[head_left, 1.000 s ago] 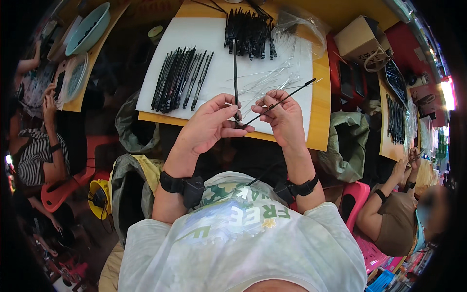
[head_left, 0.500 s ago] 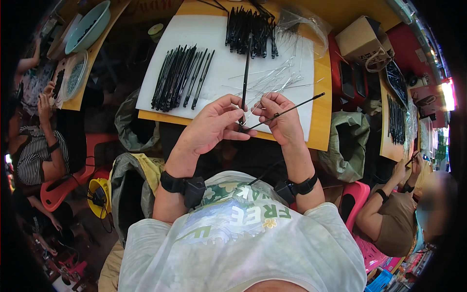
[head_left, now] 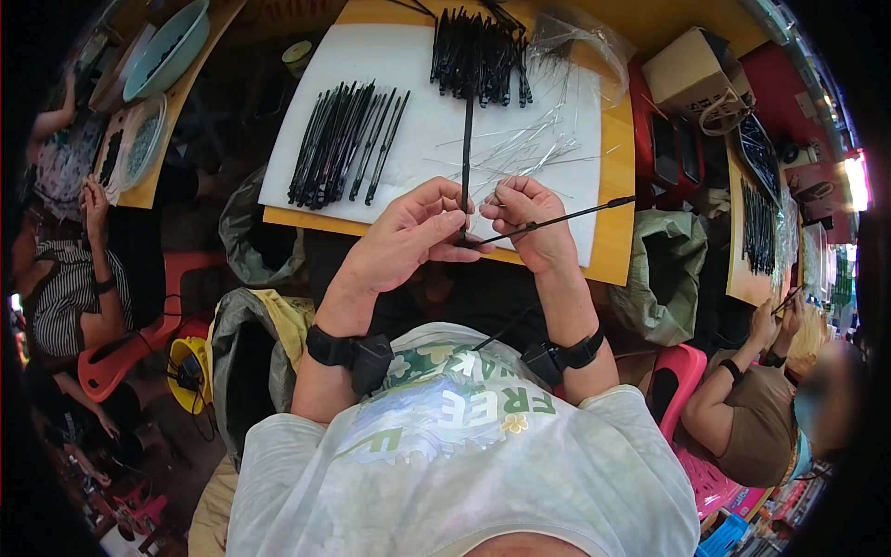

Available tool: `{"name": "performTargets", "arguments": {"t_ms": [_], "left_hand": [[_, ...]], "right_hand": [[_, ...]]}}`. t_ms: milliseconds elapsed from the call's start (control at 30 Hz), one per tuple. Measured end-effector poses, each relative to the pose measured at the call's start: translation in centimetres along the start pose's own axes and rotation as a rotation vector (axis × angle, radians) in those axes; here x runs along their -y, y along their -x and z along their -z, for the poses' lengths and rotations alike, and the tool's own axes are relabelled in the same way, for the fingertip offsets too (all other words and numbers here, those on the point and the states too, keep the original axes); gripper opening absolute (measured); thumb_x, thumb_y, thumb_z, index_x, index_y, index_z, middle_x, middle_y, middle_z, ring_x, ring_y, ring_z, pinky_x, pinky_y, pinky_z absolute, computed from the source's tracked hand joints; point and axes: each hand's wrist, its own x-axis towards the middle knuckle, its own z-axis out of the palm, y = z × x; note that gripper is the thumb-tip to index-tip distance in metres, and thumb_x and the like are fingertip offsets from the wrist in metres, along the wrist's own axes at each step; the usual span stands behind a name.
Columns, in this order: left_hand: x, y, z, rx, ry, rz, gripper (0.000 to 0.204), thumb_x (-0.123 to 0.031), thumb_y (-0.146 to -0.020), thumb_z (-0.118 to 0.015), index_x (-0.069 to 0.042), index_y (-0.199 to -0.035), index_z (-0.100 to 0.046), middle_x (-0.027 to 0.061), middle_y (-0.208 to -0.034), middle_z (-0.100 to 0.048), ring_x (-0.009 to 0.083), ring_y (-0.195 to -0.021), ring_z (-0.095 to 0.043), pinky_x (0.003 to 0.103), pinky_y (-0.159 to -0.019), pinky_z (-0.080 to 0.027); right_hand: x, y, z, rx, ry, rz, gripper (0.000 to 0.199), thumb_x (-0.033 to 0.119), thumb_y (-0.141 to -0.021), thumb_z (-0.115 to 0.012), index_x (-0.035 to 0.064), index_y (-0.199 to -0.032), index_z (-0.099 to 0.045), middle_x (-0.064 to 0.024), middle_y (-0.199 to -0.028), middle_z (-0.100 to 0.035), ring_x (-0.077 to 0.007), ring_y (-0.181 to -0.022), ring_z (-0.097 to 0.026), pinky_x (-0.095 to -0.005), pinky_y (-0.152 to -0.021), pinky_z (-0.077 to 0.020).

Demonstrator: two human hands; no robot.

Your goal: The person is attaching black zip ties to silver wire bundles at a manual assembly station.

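Note:
Just in front of the table's near edge, my left hand (head_left: 408, 237) is closed on a thin black strip (head_left: 467, 153) that stands upright between thumb and fingers. A second thin black strip (head_left: 580, 213) meets it at those fingertips and slants to the right, passing across my right hand (head_left: 534, 223). The thumb and forefinger of my right hand are pinched together close to the joint; what they hold is too small to make out. Beyond the hands, a row of similar black strips (head_left: 339, 144) lies on a white board (head_left: 418, 130), with a denser black bundle (head_left: 478, 56) at its far edge.
Loose thin shiny wires (head_left: 529, 148) lie on the board's right side, near a clear plastic bag (head_left: 580, 46). Open sacks stand left (head_left: 260, 241) and right (head_left: 664, 278) of the wooden table (head_left: 613, 251). A cardboard box (head_left: 696, 79) sits far right. People work on both sides.
The slanting black strip has swung its free end a little down and to the right, and has turned. Both hands stay nearly in place. A bright thin line between the fingertips no longer shows clearly.

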Motion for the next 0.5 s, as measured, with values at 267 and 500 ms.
{"name": "performTargets", "arguments": {"t_ms": [267, 500], "left_hand": [[0.5, -0.2, 0.1, -0.074, 0.035, 0.014, 0.014, -0.007, -0.091, -0.052, -0.001, -0.103, -0.051, 0.0046, -0.094, -0.054, 0.0199, -0.083, -0.064, 0.030, -0.078, -0.056], [0.7, -0.6, 0.1, -0.082, -0.124, 0.065, 0.008, -0.009, -0.088, -0.057, -0.005, -0.094, -0.053, 0.0025, -0.089, -0.054, 0.0195, -0.082, -0.064, 0.028, -0.076, -0.055]], "right_hand": [[1.0, 1.7, -1.9, -0.070, 0.189, 0.503, 0.012, 0.004, -0.085, -0.062, -0.0010, -0.093, -0.054, -0.0106, -0.080, -0.065, -0.0179, -0.073, -0.067, -0.0223, -0.061, -0.0496], [2.7, 1.8, -1.8, -0.001, 0.288, 0.420, 0.021, 0.005, -0.086, -0.059, -0.0033, -0.106, -0.056, -0.0094, -0.088, -0.065, -0.0105, -0.075, -0.058, -0.0211, -0.065, -0.0448]]}}
